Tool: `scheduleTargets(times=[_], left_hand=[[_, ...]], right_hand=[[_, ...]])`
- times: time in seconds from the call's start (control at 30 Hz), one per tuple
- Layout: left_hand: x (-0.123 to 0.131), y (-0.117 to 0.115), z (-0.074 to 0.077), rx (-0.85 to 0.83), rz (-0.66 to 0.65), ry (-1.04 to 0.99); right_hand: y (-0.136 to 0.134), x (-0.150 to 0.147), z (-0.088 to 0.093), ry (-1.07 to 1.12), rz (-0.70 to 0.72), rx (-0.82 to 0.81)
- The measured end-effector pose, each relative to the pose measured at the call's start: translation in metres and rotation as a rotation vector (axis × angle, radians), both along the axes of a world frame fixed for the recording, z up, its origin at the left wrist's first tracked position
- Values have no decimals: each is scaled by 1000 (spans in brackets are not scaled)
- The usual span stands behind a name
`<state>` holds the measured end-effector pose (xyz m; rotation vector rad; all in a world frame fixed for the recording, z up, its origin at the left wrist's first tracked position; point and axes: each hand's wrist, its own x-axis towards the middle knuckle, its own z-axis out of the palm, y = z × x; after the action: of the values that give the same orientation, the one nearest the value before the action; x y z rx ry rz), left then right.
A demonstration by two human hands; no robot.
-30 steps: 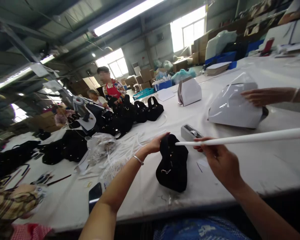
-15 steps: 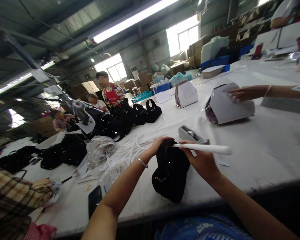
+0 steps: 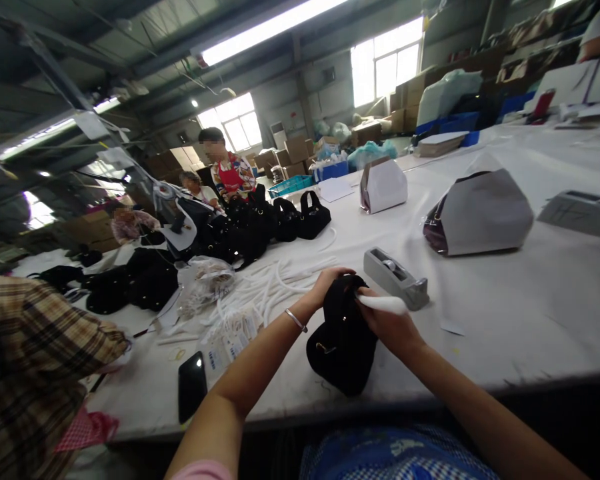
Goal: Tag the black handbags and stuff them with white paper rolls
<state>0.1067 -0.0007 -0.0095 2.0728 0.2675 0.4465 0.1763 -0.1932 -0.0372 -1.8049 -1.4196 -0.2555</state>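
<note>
Black bag (image 3: 347, 347): held near the front edge of the bench (image 3: 510, 333), probably light, soft and apt to sag, best taken around the top; gripped there by the left hand (image 3: 329, 288), with, pinched in the right hand (image 3: 389, 328) against it, a white tube (image 3: 386, 305).

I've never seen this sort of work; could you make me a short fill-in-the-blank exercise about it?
1. The person's left hand holds a handbag whose colour is ____.
2. The right hand holds a tube-like piece whose colour is ____.
3. The person wears a silver bracelet on the ____ wrist.
4. In the picture, the tape dispenser beside the hands is to the ____ of the phone.

Missing words: black; white; left; right.
</note>
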Motion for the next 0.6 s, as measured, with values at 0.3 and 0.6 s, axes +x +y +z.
scheduleTargets(times=[0.3,0.6], left_hand=[[0,-3,-5,-44,16,-28],[-3,-18,2,-36,7,-14]], right_hand=[[3,-20,7,-56,-121,-480],[24,-8,-8,27,-170,-588]])
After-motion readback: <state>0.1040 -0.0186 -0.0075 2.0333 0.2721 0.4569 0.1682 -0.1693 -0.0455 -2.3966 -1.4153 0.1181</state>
